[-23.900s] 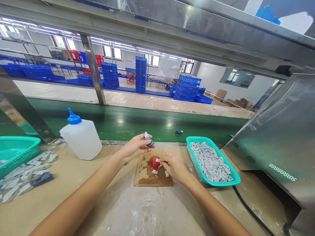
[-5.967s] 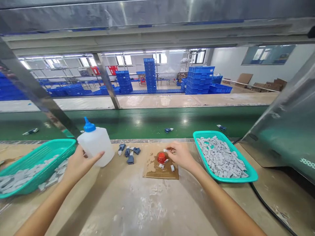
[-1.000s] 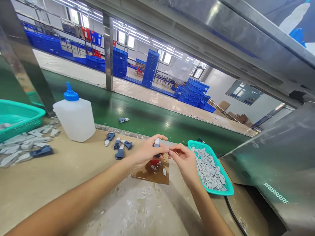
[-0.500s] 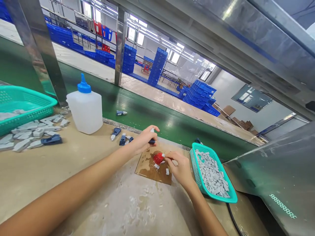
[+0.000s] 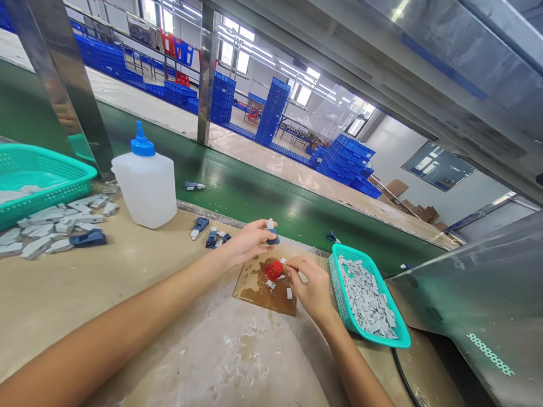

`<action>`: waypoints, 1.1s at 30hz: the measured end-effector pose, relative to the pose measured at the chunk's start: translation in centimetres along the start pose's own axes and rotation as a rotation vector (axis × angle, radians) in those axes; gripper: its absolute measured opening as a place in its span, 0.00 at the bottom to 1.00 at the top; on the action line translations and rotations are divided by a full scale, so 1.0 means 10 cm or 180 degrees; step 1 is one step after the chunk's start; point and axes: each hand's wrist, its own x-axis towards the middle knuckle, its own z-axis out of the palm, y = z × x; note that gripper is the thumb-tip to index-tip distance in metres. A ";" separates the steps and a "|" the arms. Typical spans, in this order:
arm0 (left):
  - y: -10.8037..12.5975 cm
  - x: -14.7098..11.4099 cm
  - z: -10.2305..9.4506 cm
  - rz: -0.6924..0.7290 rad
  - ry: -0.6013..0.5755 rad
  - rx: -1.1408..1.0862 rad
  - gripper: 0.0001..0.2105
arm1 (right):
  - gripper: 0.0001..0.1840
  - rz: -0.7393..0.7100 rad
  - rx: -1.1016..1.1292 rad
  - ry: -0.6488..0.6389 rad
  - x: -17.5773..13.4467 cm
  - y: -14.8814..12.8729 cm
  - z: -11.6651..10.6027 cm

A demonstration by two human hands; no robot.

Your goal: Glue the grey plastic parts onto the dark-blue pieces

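My left hand (image 5: pixel 253 240) is closed on a small dark blue plastic part (image 5: pixel 274 237) with a white tip pointing up, held above the far edge of a wet brown board (image 5: pixel 263 299). At the board's right side, my right hand (image 5: pixel 311 282) pinches a small white plastic piece (image 5: pixel 283 261) beside a glossy red rounded lump (image 5: pixel 274 270). Two loose white pieces, one of them a small block (image 5: pixel 289 293), lie on the board near the lump. Part of the piece in my right fingers is hidden.
A green basket (image 5: pixel 335 294) of small grey-white pieces stands at right. At left are a white squeeze bottle (image 5: pixel 146 189), another green basket (image 5: pixel 46 198) and a pile of grey parts (image 5: pixel 40 240). Blue-and-white parts (image 5: pixel 212 237) lie near the green conveyor belt (image 5: pixel 237 181).
My left hand has turned, bringing the blue part into clearer view. My right hand stays near the red lump. Parts on the belt have shifted left, and another shows at right.
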 end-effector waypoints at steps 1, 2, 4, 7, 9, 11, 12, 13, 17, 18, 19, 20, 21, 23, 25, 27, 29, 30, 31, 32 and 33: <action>0.00 0.00 0.00 0.0076 -0.0017 0.0017 0.10 | 0.10 0.0001 0.0006 -0.0042 0.01 -0.02 -0.02; 0.00 0.01 -0.01 0.0159 -0.0038 0.0018 0.10 | 0.10 0.0013 0.0020 -0.0098 0.02 -0.04 -0.04; 0.01 0.02 -0.02 0.0271 -0.0089 0.0012 0.10 | 0.10 0.0047 0.0050 -0.0127 0.04 -0.08 -0.08; 0.02 0.03 -0.03 0.0374 -0.0195 0.0138 0.09 | 0.10 0.0066 0.0066 -0.0163 0.05 -0.10 -0.11; 0.03 0.01 -0.02 0.0418 -0.0248 0.0298 0.09 | 0.10 0.0060 0.0023 -0.0229 0.05 -0.09 -0.12; 0.03 -0.01 -0.01 0.0426 -0.0254 0.0516 0.10 | 0.10 0.0097 -0.0009 -0.0195 0.06 -0.08 -0.13; 0.03 -0.03 -0.01 0.0413 -0.0257 0.0628 0.11 | 0.10 0.0105 -0.0006 -0.0217 0.06 -0.07 -0.13; 0.03 -0.04 0.00 0.0404 -0.0274 0.0724 0.11 | 0.10 0.0099 0.0017 -0.0285 0.06 -0.06 -0.14; 0.02 -0.08 0.04 0.0599 -0.0411 0.0963 0.12 | 0.09 0.0164 0.0258 -0.0188 0.06 -0.07 -0.18; 0.02 -0.09 0.05 0.0666 -0.0432 0.1021 0.12 | 0.08 0.0241 0.0337 0.0035 0.07 -0.08 -0.19; 0.02 -0.09 0.05 0.0710 -0.0444 0.1083 0.11 | 0.07 0.0325 0.0418 0.0255 0.07 -0.09 -0.21; 0.02 -0.10 0.06 0.0712 -0.0455 0.1136 0.11 | 0.07 0.0402 0.0500 0.0432 0.07 -0.10 -0.22; 0.01 -0.10 0.07 0.0681 -0.0474 0.1178 0.10 | 0.06 0.0463 0.0581 0.0571 0.07 -0.10 -0.22; 0.01 -0.11 0.08 0.0605 -0.0571 0.1246 0.09 | 0.06 0.0567 0.0698 0.0731 0.07 -0.10 -0.23; 0.00 -0.12 0.09 0.0576 -0.0696 0.1341 0.09 | 0.06 0.0635 0.0742 0.0744 0.07 -0.08 -0.22; 0.00 -0.13 0.10 0.0588 -0.0815 0.1436 0.09 | 0.06 0.0659 0.0739 0.0691 0.07 -0.05 -0.21; -0.01 -0.14 0.11 0.0573 -0.0886 0.1403 0.08 | 0.06 0.0648 0.0748 0.0622 0.07 -0.03 -0.19; -0.01 -0.15 0.11 0.0544 -0.0914 0.1328 0.08 | 0.06 0.0633 0.0766 0.0585 0.06 -0.02 -0.19; -0.02 -0.15 0.11 0.0502 -0.0924 0.1218 0.08 | 0.06 0.0605 0.0788 0.0550 0.06 -0.02 -0.18; -0.04 -0.15 0.12 0.0447 -0.0913 0.1095 0.08 | 0.07 0.0565 0.0816 0.0520 0.06 -0.02 -0.18; -0.06 -0.15 0.12 0.0382 -0.0883 0.0969 0.08 | 0.08 0.0515 0.0843 0.0501 0.06 -0.02 -0.18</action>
